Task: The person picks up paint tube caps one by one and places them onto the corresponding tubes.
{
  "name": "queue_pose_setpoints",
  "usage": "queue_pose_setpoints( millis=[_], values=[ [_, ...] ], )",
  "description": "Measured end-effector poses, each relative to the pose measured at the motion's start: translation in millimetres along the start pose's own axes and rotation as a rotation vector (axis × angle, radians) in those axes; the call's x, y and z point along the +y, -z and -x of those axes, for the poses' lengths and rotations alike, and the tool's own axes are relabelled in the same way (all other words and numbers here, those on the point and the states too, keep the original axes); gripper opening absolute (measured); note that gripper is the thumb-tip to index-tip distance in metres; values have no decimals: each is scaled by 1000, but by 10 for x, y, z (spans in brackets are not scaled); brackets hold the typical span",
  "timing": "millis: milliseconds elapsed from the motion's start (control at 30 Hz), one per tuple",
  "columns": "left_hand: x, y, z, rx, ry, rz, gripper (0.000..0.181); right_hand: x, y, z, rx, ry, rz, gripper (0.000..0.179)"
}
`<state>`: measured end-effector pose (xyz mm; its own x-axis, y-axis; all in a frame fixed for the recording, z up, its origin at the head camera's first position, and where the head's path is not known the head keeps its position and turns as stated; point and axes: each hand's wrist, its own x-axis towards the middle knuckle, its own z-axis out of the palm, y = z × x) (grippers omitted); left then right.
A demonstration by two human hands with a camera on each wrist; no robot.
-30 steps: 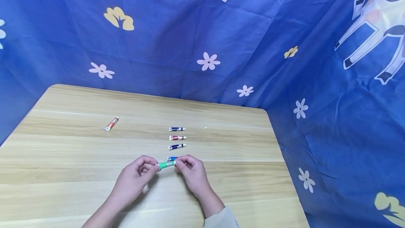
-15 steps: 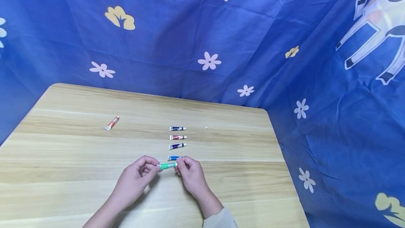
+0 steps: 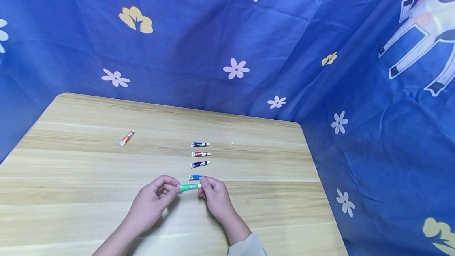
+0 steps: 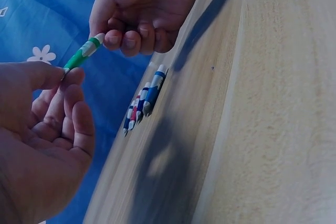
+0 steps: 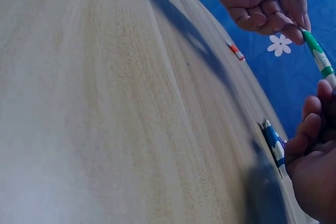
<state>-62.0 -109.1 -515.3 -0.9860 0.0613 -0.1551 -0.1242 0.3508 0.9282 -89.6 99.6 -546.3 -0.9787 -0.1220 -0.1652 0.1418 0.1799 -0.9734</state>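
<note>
A small green paint tube [image 3: 189, 187] is held above the table between both hands. My left hand [image 3: 153, 202] pinches its flat tail end between thumb and forefinger, the other fingers loosely bent. At the white cap end, my right hand [image 3: 217, 200] grips with thumb and fingertips, covering part of the cap. The left wrist view shows the green tube [image 4: 83, 55] slanting up from the left hand to the right fingertips. Just behind it lies a blue paint tube [image 3: 195, 177], its cap end hidden by the right hand.
Beyond the blue tube, a purple-blue tube [image 3: 200, 164], a red tube [image 3: 200, 154] and a dark blue tube [image 3: 200, 144] lie in a column. An orange-red tube [image 3: 126, 138] lies apart at the left. A tiny white piece [image 3: 232, 143] sits right of the column. Blue cloth [image 3: 199, 42] hangs behind the table.
The cap end of the green tube has dipped slightly, so it lies more level. My right hand has shifted a little down and right; the left hand keeps its hold.
</note>
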Motion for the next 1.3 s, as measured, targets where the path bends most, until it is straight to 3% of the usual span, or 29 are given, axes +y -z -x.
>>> queue_pose_setpoints(
  millis=[267,433,800,1300],
  values=[
    [10,1,9,-7,3,16,16,55,64,-14,-87,39,-62,47],
    [14,3,15,-9,6,17,18,66,110,-11,-170,81,-154,33],
    [-8,-3,6,-9,6,19,16,66,179,6,-196,209,-152,38],
    [-42,-15,-3,-11,10,20,18,35,237,11,-162,136,-116,29]
  ],
)
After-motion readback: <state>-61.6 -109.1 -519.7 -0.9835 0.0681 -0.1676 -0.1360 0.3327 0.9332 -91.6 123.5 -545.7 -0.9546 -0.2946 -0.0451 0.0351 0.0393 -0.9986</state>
